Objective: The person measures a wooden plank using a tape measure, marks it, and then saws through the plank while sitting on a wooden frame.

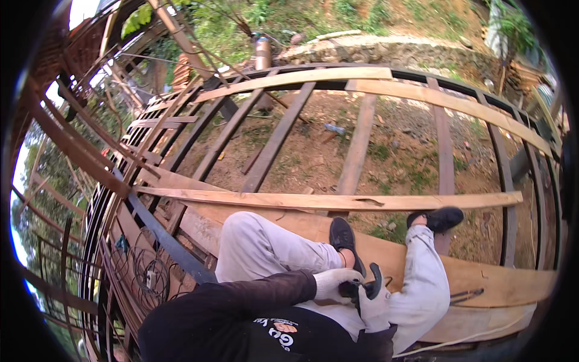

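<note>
Evidently, the curved black tool (376,279) sits between both hands, just right of the left hand in its white glove (330,284) and rising from the far side of the white-gloved right hand (375,309), which grips it. Its visible length runs roughly near to far. The left hand's fingers close on a dark piece (348,290); whether these 2 parts join, I cannot tell, since gloves cover them. Well beyond, a long pale wooden plank (325,198) lies left to right.

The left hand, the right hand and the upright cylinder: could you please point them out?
Left hand (332,284): head view, gloved back.
Right hand (375,310): head view, gloved back.
Upright cylinder (263,55): head view, side.
</note>
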Action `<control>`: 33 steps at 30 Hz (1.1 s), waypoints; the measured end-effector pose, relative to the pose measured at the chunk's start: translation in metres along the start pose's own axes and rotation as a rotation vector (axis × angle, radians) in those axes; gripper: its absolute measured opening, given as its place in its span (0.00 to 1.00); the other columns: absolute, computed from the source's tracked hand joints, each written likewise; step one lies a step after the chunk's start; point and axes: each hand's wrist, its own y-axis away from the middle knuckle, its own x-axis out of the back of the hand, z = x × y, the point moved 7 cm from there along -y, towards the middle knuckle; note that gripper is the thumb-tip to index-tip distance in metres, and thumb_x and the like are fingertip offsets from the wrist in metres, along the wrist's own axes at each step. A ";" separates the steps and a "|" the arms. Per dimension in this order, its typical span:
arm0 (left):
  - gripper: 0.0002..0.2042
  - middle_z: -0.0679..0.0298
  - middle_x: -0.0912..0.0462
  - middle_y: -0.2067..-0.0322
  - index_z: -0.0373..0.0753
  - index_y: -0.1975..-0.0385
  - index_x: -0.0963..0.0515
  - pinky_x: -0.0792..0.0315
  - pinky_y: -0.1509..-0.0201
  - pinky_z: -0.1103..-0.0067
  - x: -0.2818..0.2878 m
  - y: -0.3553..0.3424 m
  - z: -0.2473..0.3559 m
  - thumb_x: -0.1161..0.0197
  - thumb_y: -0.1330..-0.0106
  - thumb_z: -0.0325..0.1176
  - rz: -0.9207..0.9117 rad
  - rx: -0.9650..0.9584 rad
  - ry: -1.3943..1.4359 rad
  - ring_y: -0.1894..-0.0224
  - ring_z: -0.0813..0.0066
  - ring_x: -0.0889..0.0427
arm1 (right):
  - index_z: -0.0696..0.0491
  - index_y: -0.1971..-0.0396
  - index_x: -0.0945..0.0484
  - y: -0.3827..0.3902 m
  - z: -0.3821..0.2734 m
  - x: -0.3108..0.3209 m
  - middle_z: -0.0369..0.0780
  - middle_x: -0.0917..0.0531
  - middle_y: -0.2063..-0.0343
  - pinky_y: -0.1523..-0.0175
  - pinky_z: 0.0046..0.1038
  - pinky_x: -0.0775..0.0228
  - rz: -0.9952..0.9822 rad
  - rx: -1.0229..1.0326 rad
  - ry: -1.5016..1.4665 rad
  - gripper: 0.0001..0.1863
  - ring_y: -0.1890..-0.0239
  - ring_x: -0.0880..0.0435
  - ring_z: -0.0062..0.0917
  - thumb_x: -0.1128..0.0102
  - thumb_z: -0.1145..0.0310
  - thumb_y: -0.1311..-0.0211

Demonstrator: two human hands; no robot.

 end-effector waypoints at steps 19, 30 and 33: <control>0.18 0.60 0.20 0.68 0.36 0.58 0.23 0.25 0.56 0.68 0.009 0.048 -0.031 0.29 0.51 0.26 0.207 0.497 0.919 0.61 0.56 0.19 | 0.52 0.44 0.21 -0.019 0.014 -0.070 0.43 0.13 0.54 0.43 0.33 0.24 -0.500 0.083 0.182 0.22 0.50 0.14 0.32 0.32 0.66 0.37; 0.16 0.61 0.20 0.69 0.37 0.60 0.22 0.25 0.58 0.69 0.037 0.085 -0.025 0.30 0.49 0.28 0.172 0.462 0.908 0.63 0.59 0.20 | 0.56 0.40 0.26 -0.086 -0.161 0.115 0.36 0.24 0.71 0.63 0.26 0.28 0.012 0.259 -0.295 0.25 0.72 0.25 0.22 0.41 0.71 0.38; 0.15 0.61 0.20 0.70 0.37 0.60 0.22 0.25 0.59 0.69 0.037 0.084 -0.022 0.31 0.49 0.28 0.178 0.470 0.903 0.64 0.60 0.20 | 0.56 0.35 0.31 -0.191 -0.146 0.234 0.33 0.24 0.63 0.55 0.20 0.34 0.239 0.658 -0.086 0.28 0.62 0.25 0.14 0.41 0.63 0.33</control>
